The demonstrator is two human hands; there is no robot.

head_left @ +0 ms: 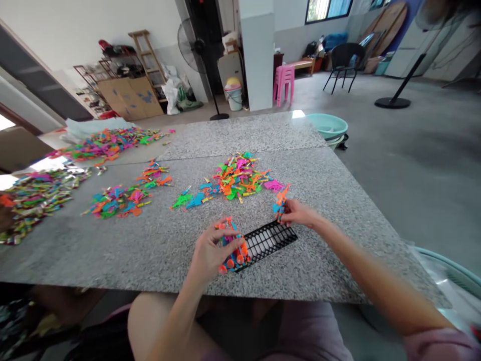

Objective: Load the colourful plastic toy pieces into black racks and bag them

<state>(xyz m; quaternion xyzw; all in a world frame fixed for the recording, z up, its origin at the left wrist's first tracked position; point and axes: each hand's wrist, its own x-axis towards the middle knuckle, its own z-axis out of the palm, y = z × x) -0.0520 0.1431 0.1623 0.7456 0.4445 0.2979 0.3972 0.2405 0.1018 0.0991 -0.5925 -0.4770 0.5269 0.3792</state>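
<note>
A black plastic grid rack (268, 242) lies slantwise on the speckled stone table in front of me. Small bright plastic toys (240, 256), orange and blue, stand packed in its left end. My left hand (210, 253) curls its thumb and fingers around that row. Over the rack's far right corner, my right hand (299, 213) pinches orange and blue toys (280, 200), held upright; their exact number is unclear. The rack's middle and right slots show bare. Just beyond lies a heap of mixed toys (240, 178), with a pink one (273, 185) at its right side.
More toys lie in small piles (118, 200) to the left, with larger heaps (112, 143) farther back. Another person's hand (5, 218) is at the far left edge. A turquoise basin (326, 124) stands beyond the table's right edge.
</note>
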